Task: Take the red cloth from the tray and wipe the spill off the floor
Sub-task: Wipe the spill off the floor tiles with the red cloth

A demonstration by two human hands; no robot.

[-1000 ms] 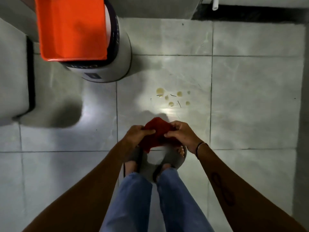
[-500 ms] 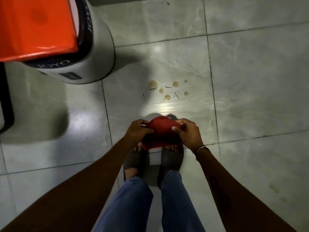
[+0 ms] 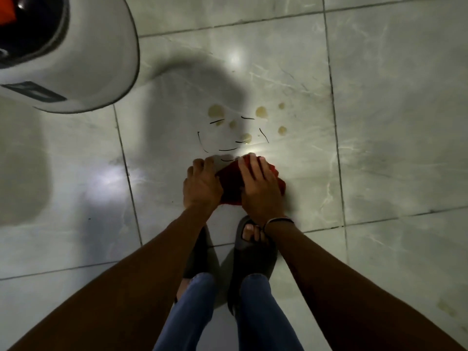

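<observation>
Head camera looks straight down on pale marbled floor tiles (image 3: 392,153), and both hands are low at the floor, pressed side by side onto the red cloth (image 3: 229,184). Right hand (image 3: 259,188) lies flat on top of the cloth, fingers spread and pointing away from the body, a thin bracelet (image 3: 278,220) at the wrist. Left hand (image 3: 201,184) sits just beside it, touching the cloth's left edge, its fingertips curled down onto the tile; whether it pinches the fabric or only steadies it, I cannot tell. So the cloth is bunched flat on the floor between and under the two palms, red showing in the gap between the hands and past the right hand's far side. Just beyond the fingertips lies the spill (image 3: 247,122): a scatter of yellowish drops with a few thin dark curved strands among them, the nearest strand close to the cloth's front edge, the drops themselves apart from the cloth. Bright glare sits on the tile at the cloth's front edge. Up at the top left stands a big white rounded appliance (image 3: 83,59) with a dark top rim, and a sliver of the orange tray (image 3: 6,8) peeks in at the corner. Below the hands, dark slide sandals (image 3: 253,259) and blue jeans (image 3: 263,312) fill the bottom of the frame.
</observation>
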